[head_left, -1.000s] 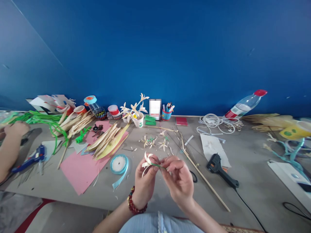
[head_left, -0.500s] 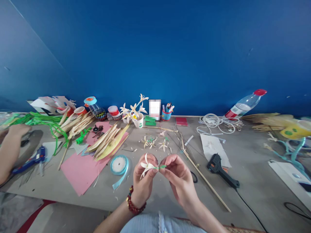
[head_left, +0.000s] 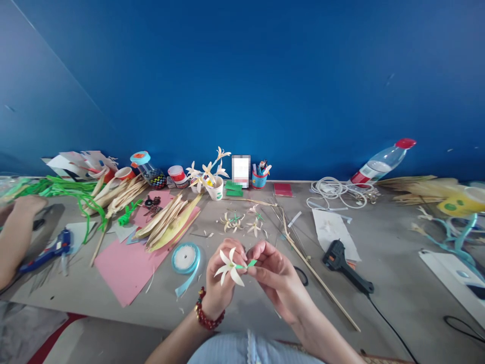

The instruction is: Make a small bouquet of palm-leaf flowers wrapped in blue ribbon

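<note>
A white handmade flower (head_left: 229, 266) with narrow pointed petals is pinched in my left hand (head_left: 223, 283), its face turned toward me and to the left. Its short green stem points right, toward my right hand (head_left: 276, 275). The thumb and forefinger of that hand are closed on a small green strip (head_left: 251, 263) at the stem's end. Whether the strip is wrapped tight there, I cannot tell. Beyond my hands several similar flowers (head_left: 255, 227) lie on the grey table.
Left are a blue ribbon roll (head_left: 185, 258), pink paper (head_left: 123, 270) and dried husks (head_left: 162, 222). A black glue gun (head_left: 346, 265) with its cord and a thin stick (head_left: 329, 290) lie right. A cup of flowers (head_left: 215, 189) stands behind. Another person's arm (head_left: 17, 237) reaches in at far left.
The flower has turned in my left hand, so its petals now spread open toward me. My right fingers have shifted slightly along the green strip.
</note>
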### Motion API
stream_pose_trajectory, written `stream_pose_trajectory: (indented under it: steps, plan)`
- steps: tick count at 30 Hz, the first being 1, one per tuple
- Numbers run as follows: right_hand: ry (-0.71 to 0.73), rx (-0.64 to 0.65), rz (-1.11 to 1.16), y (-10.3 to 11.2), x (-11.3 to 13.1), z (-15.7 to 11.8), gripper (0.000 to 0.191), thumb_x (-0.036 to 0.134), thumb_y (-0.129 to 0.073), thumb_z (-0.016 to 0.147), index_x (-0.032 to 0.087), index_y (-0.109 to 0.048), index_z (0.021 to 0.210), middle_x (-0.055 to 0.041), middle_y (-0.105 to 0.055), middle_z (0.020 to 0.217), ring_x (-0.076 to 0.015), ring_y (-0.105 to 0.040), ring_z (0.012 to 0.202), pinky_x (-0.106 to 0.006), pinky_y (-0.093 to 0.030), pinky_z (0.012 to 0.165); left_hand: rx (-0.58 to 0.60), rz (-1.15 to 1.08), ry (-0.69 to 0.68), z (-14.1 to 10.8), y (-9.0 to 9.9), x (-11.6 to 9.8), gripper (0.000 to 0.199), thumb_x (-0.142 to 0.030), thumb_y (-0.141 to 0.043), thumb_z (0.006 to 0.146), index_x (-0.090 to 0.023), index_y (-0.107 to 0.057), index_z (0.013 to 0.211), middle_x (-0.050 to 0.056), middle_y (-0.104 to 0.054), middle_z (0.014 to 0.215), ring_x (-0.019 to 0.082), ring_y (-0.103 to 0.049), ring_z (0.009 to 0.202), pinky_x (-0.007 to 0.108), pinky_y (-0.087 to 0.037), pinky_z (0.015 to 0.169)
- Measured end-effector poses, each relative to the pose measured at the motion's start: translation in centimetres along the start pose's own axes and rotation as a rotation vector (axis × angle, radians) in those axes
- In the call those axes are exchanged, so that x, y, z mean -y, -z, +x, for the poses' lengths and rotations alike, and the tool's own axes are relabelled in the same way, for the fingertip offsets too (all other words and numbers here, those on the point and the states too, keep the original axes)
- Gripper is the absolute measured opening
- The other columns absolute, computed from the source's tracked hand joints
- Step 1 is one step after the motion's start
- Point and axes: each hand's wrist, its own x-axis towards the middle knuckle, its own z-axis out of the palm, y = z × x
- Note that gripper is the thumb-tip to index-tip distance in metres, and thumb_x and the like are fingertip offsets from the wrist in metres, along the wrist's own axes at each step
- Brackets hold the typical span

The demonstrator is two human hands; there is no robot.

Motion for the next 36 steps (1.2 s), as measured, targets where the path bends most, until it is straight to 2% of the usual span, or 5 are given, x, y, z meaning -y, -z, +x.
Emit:
stream_pose_trajectory:
  steps: [6, 12, 19, 24, 36]
  plan:
    - [0.467, -0.086, -0.332, 0.6, -1.3, -0.3, 0.019, 0.02, -0.072, 0.086, 0.024, -0.055, 0.081, -0.0013, -0.063, 0.082, -0.0163, -0.059, 0.078, -0.027, -0.047, 0.071, 0.061, -0.27, 0.147, -0.6, -1.2, 0.1, 0.012, -0.027, -0.076, 0.078, -0.018, -0.067, 0.079, 0.003, -0.058, 0.086, 0.017, -0.057, 0.083, 0.03, -0.047, 0.076]
    - [0.811, -0.024, -0.615, 1.5, -2.4, 0.0, 0.017, 0.008, -0.056, 0.091, 0.025, -0.055, 0.091, -0.0037, -0.062, 0.087, -0.0194, -0.061, 0.085, -0.035, -0.051, 0.076, 0.062, -0.334, 0.201, -1.1, -1.3, -0.4, 0.006, -0.022, -0.073, 0.082, -0.019, -0.068, 0.083, 0.003, -0.058, 0.09, 0.016, -0.058, 0.085, 0.03, -0.049, 0.081]
    - [0.889, 0.016, -0.746, 1.6, -2.0, -0.1, 0.029, -0.002, -0.056, 0.086, 0.024, -0.059, 0.1, -0.0048, -0.065, 0.087, -0.0206, -0.062, 0.086, -0.038, -0.053, 0.077, -0.02, -0.336, 0.185, -1.3, -1.4, -0.8, 0.015, -0.025, -0.081, 0.074, -0.021, -0.067, 0.08, 0.002, -0.063, 0.086, 0.015, -0.06, 0.082, 0.031, -0.053, 0.083]
    - [0.91, 0.049, -0.804, 1.4, -1.2, -0.2, 0.035, -0.003, -0.057, 0.083, 0.024, -0.062, 0.105, -0.0056, -0.066, 0.089, -0.0213, -0.064, 0.085, -0.039, -0.054, 0.076, 0.006, -0.245, 0.123, -1.2, -1.3, -1.3, 0.014, -0.026, -0.079, 0.076, -0.021, -0.067, 0.081, 0.002, -0.062, 0.083, 0.015, -0.06, 0.079, 0.031, -0.054, 0.081]
    - [0.937, 0.114, -0.901, 1.3, 0.1, -0.5, 0.034, -0.005, -0.06, 0.08, 0.024, -0.067, 0.096, -0.0049, -0.067, 0.086, -0.0195, -0.065, 0.08, -0.035, -0.052, 0.07, 0.042, 0.039, -0.028, -1.5, -0.1, -0.8, 0.017, -0.033, -0.072, 0.082, -0.019, -0.066, 0.074, 0.005, -0.063, 0.082, 0.019, -0.06, 0.083, 0.031, -0.053, 0.075]
